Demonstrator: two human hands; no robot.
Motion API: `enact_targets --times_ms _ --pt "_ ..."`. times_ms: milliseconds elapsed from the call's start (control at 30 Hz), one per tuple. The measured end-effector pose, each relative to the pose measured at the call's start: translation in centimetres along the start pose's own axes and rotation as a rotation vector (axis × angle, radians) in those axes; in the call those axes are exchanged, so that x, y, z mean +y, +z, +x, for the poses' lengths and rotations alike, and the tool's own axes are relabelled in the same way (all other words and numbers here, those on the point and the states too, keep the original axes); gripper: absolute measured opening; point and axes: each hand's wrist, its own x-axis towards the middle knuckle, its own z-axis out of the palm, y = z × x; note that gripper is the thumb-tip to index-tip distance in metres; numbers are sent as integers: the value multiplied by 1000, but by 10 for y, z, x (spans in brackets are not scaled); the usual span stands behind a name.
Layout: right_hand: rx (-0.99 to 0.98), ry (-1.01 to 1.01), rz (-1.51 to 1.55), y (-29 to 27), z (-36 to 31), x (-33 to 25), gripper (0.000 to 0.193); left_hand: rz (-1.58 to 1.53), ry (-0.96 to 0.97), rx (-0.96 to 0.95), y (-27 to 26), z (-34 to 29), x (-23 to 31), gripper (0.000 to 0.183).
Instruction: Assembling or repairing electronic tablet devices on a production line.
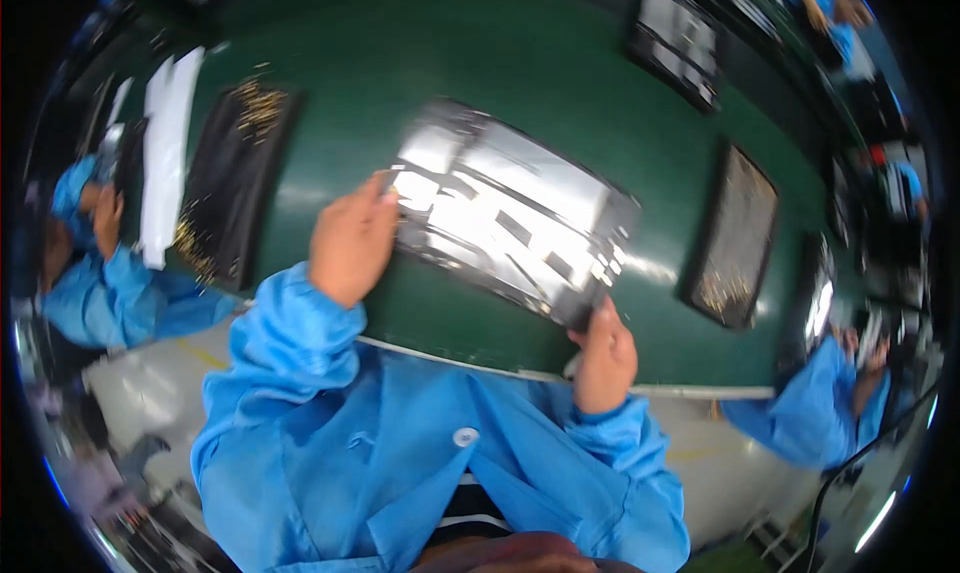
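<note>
Between my two hands is a flat rectangular electronic panel [500, 213], with a bright silvery face, dark patches and a black border. It is tilted, its right end nearer to me, and motion smears it a little. My left hand [350, 235] is closed on its left edge, thumb on top and the other fingers partly hidden. At the near right corner, my right hand [605, 361] grips it with the thumb at the edge and the fingers mostly out of sight. How far the panel is above the green table [330, 33] I cannot tell.
On the left lies a black mat [225, 188] with small gold-coloured screws in heaps, beside white strips [168, 158]. A second screw-strewn tray [738, 238] is at the right. Another panel [678, 38] lies far right. Co-workers in blue sit on both sides.
</note>
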Motion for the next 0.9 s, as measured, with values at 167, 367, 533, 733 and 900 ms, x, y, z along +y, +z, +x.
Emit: enact_targets --times_ms 167,367,533,733,900 --pt "49 246 102 0 17 -22 35 138 43 87 1 4 8 30" --pt "-444 548 126 -14 58 -40 25 10 -110 110 3 16 -2 32" --pt "-485 374 207 24 91 -67 27 -151 -146 515 25 24 -11 47" --pt "-206 348 684 145 189 -109 31 -27 -159 374 11 25 5 33" --pt "-322 17 363 118 287 -52 31 -99 -153 352 11 31 5 27"
